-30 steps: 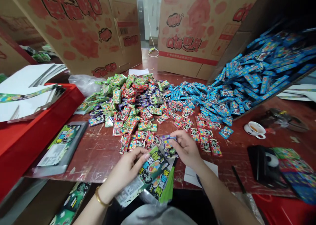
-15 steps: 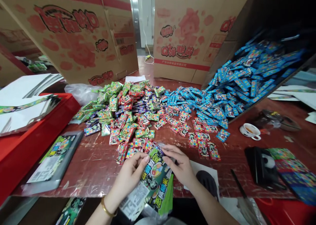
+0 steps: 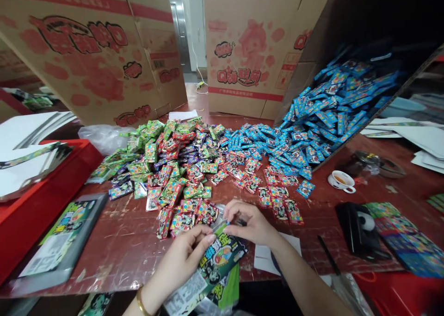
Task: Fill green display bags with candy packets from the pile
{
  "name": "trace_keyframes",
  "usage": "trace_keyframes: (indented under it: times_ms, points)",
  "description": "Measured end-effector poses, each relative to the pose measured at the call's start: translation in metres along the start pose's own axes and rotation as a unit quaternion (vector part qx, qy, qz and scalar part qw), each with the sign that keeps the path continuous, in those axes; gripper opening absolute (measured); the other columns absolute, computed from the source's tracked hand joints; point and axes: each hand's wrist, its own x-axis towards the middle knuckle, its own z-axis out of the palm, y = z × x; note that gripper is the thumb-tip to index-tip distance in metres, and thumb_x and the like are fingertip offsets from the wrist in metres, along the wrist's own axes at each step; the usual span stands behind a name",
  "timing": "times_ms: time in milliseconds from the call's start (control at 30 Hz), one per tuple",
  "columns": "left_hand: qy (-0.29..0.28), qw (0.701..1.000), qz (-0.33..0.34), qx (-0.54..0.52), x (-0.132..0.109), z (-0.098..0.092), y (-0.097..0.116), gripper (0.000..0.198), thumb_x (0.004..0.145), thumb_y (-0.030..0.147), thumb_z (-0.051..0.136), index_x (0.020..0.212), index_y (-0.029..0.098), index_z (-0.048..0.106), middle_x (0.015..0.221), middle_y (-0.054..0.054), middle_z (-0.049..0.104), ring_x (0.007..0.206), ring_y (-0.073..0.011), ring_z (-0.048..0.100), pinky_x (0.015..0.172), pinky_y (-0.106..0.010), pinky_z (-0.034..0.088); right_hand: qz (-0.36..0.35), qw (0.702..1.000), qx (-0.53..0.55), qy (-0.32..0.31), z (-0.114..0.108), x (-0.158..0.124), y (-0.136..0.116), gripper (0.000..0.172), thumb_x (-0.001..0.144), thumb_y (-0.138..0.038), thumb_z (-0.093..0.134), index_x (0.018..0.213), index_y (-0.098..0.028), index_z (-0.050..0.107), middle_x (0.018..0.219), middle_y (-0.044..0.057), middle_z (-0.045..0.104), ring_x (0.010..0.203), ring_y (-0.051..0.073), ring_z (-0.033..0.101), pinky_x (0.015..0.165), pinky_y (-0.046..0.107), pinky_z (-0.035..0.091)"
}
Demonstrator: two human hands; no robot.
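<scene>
Both hands meet at the top edge of a green printed plastic candy bag [image 3: 222, 256], which hangs tilted over the table's front edge. My left hand [image 3: 189, 251] pinches its upper left side between thumb and fingers. At the upper right, my right hand [image 3: 251, 223] has its fingers closed on the bag's top, where clear film shows. Whether the mouth is parted I cannot tell. Beneath it another green bag [image 3: 231, 286] shows in part. Just beyond my hands lie small red candy packets [image 3: 182, 221], next to a mixed heap of green packets [image 3: 151, 151] and purple ones.
Blue packets [image 3: 305, 135] spill from a tipped carton at right. At left are a red tray [image 3: 69, 168] with white sheets and a stack of flat bags [image 3: 65, 237]. A cup [image 3: 342, 181], a black tape dispenser [image 3: 360, 230] and printed sheets [image 3: 409, 237] lie at right. Cartons [image 3: 253, 52] stand behind.
My view has shifted slightly to the right. The right hand's fingers have curled in more at the bag's top edge, and the bag's upper part has bent. My left hand keeps its pinch.
</scene>
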Motion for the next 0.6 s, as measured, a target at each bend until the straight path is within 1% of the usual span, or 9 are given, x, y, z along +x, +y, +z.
trace_keyframes:
  times_ms: [100, 200, 267, 367, 433, 500, 533, 567, 600]
  points:
    - [0.003, 1.0, -0.008, -0.002, 0.001, 0.0, -0.005, 0.033, 0.087, 0.046, 0.047, 0.094, 0.019, 0.065, 0.075, -0.003, 0.067, 0.075, -0.0194, 0.062, 0.069, -0.025, 0.049, 0.014, 1.0, -0.006, 0.015, 0.001, -0.004, 0.003, 0.014, 0.073, -0.027, 0.071, 0.083, -0.02, 0.064, 0.092, 0.004, 0.061, 0.082, 0.015, 0.06, 0.073, 0.028, 0.049]
    - [0.021, 1.0, -0.009, -0.012, 0.006, -0.002, -0.015, 0.033, 0.086, 0.047, 0.048, 0.097, 0.021, 0.064, 0.086, -0.003, 0.069, 0.082, -0.0206, 0.063, 0.074, -0.025, 0.049, 0.042, 0.998, -0.009, 0.047, 0.005, -0.009, 0.006, 0.026, 0.069, -0.033, 0.074, 0.091, -0.021, 0.067, 0.101, 0.006, 0.062, 0.079, 0.015, 0.062, 0.066, 0.026, 0.05]
    - [0.02, 1.0, -0.006, -0.016, 0.011, -0.003, -0.023, 0.031, 0.084, 0.047, 0.051, 0.097, 0.022, 0.064, 0.089, -0.003, 0.069, 0.085, -0.0211, 0.063, 0.076, -0.024, 0.049, 0.034, 0.997, -0.033, 0.053, 0.008, -0.011, 0.007, 0.028, 0.066, -0.034, 0.077, 0.089, -0.021, 0.068, 0.103, 0.006, 0.063, 0.086, 0.018, 0.062, 0.073, 0.029, 0.051]
    - [0.011, 1.0, 0.002, -0.02, 0.018, -0.002, -0.031, 0.029, 0.083, 0.047, 0.054, 0.096, 0.024, 0.065, 0.088, -0.001, 0.069, 0.086, -0.0216, 0.063, 0.077, -0.024, 0.05, 0.01, 0.996, -0.079, 0.037, 0.013, -0.013, 0.007, 0.021, 0.065, -0.032, 0.077, 0.08, -0.019, 0.069, 0.106, 0.007, 0.063, 0.099, 0.02, 0.06, 0.088, 0.033, 0.047]
    - [0.014, 1.0, 0.006, -0.026, 0.021, -0.001, -0.034, 0.03, 0.081, 0.049, 0.055, 0.095, 0.025, 0.066, 0.086, -0.001, 0.069, 0.086, -0.0223, 0.064, 0.076, -0.023, 0.051, -0.007, 0.996, -0.091, 0.021, 0.013, -0.012, 0.009, 0.02, 0.067, -0.034, 0.076, 0.078, -0.019, 0.069, 0.112, 0.008, 0.06, 0.101, 0.02, 0.059, 0.091, 0.033, 0.045]
    - [0.018, 0.999, 0.004, -0.037, 0.024, 0.0, -0.036, 0.033, 0.08, 0.052, 0.054, 0.094, 0.025, 0.067, 0.086, -0.002, 0.07, 0.087, -0.0233, 0.064, 0.076, -0.024, 0.052, -0.024, 0.993, -0.117, -0.015, 0.003, -0.005, 0.013, 0.023, 0.066, -0.036, 0.076, 0.08, -0.02, 0.07, 0.115, 0.007, 0.06, 0.102, 0.019, 0.059, 0.091, 0.031, 0.046]
    - [0.017, 0.999, 0.001, -0.043, 0.025, 0.0, -0.037, 0.034, 0.08, 0.053, 0.054, 0.094, 0.025, 0.067, 0.087, -0.002, 0.07, 0.088, -0.0239, 0.064, 0.076, -0.025, 0.052, -0.012, 0.987, -0.157, -0.016, -0.008, 0.001, 0.016, 0.022, 0.067, -0.037, 0.076, 0.08, -0.021, 0.07, 0.111, 0.005, 0.062, 0.1, 0.018, 0.06, 0.09, 0.03, 0.046]
    - [0.014, 0.999, -0.003, -0.047, 0.025, -0.001, -0.039, 0.035, 0.079, 0.054, 0.054, 0.093, 0.025, 0.067, 0.087, -0.002, 0.07, 0.088, -0.0243, 0.064, 0.077, -0.026, 0.052, 0.017, 0.977, -0.212, 0.007, -0.023, 0.009, 0.02, 0.02, 0.069, -0.038, 0.074, 0.081, -0.023, 0.071, 0.107, 0.004, 0.064, 0.098, 0.017, 0.06, 0.089, 0.029, 0.046]
    - [0.013, 0.999, -0.008, -0.049, 0.026, -0.002, -0.041, 0.037, 0.079, 0.055, 0.054, 0.093, 0.025, 0.067, 0.088, -0.002, 0.07, 0.088, -0.0246, 0.064, 0.078, -0.026, 0.052, 0.057, 0.959, -0.274, 0.046, -0.042, 0.019, 0.024, 0.017, 0.073, -0.039, 0.071, 0.082, -0.024, 0.071, 0.102, 0.003, 0.066, 0.097, 0.017, 0.06, 0.088, 0.029, 0.046]
